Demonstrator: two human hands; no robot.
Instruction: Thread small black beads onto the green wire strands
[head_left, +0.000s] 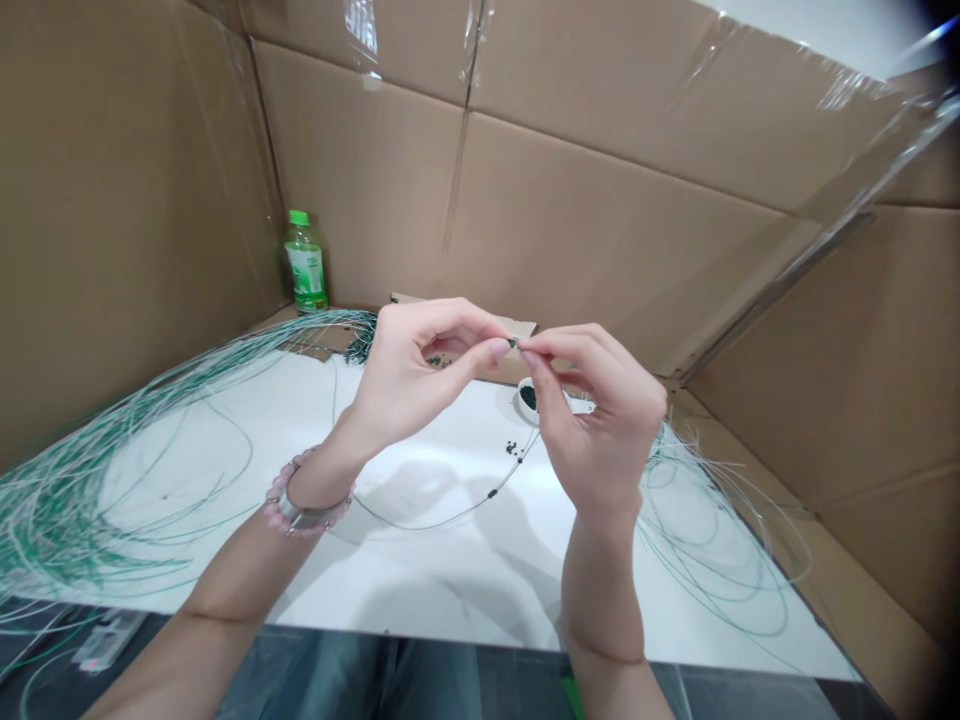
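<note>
My left hand [420,375] and my right hand [592,420] meet above the white tabletop [420,590], their fingertips pinching a small dark bead [512,342] on a thin green cord [442,522]. The cord droops from my fingers to the table, carrying several more dark beads [514,450] along its length. Just behind my right hand sits a small white dish [527,398] holding dark beads, partly hidden by my fingers. Large loose bundles of thin green-and-white cords [112,480] spread out to the left of my hands.
More thin cords [712,540] loop on the right of the table, and dark beads lie scattered near a cardboard piece [517,327] at the back. Cardboard walls [600,200] surround the table. A green-capped plastic bottle [305,262] stands in the back left corner. A beaded bracelet [307,500] circles my left wrist.
</note>
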